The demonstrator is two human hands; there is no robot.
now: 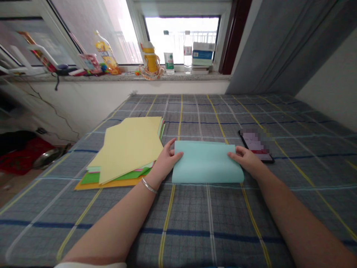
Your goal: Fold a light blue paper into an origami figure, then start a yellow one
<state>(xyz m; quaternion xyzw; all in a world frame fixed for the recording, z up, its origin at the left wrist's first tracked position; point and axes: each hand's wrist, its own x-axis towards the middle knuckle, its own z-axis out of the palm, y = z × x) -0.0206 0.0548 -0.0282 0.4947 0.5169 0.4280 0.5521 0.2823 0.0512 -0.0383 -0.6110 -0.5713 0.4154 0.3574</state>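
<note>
Left hand [166, 159] pinches the blue paper [206, 163] at nine o'clock, right hand [247, 159] at three, thumbs and fingers closed tight!

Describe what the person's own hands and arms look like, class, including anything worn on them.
The left hand and right hand are gloveless. Both forearms are bare. A silvery, rounded bracelet circles the left wrist. A white edge, probably a sleeve, shows below the left forearm; no sleeve shows on the right.
</note>
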